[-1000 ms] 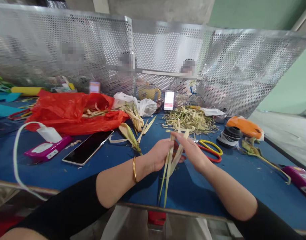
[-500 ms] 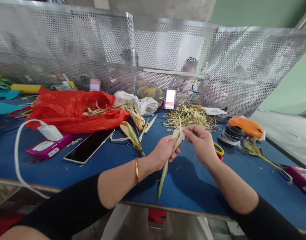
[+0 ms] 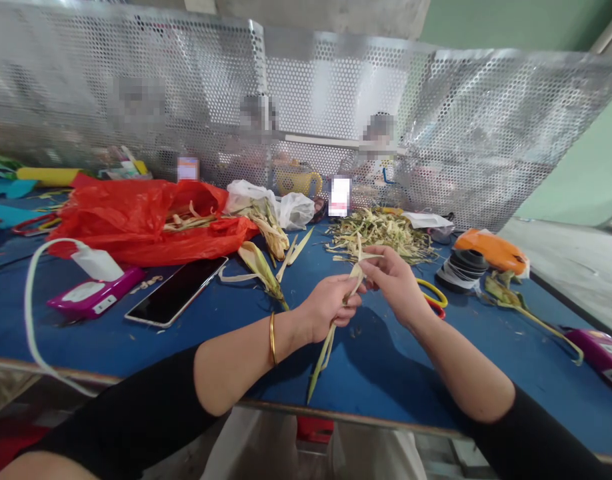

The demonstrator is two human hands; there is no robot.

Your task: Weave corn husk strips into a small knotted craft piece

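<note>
Long pale-green strips of corn husk are closed in my left hand, their tails hanging toward the table's front edge. Above that fist, pale strips cross one another. My right hand pinches the crossed part between thumb and fingers, close to the left hand. Left of my hands lie a loose piece of husk and narrow leaf strips. Beyond the right hand is a heap of shredded husk. Scissors with yellow and red handles are partly hidden by my right wrist.
On the blue table lie a phone, a purple power strip with a white plug and cable, and a red plastic bag of husks. A black spool and orange bag stand right. A perforated metal screen rises behind.
My right hand has moved slightly left, and the strip it pinches now lies across the others. The lower tails have swung left and a second narrow one shows.
</note>
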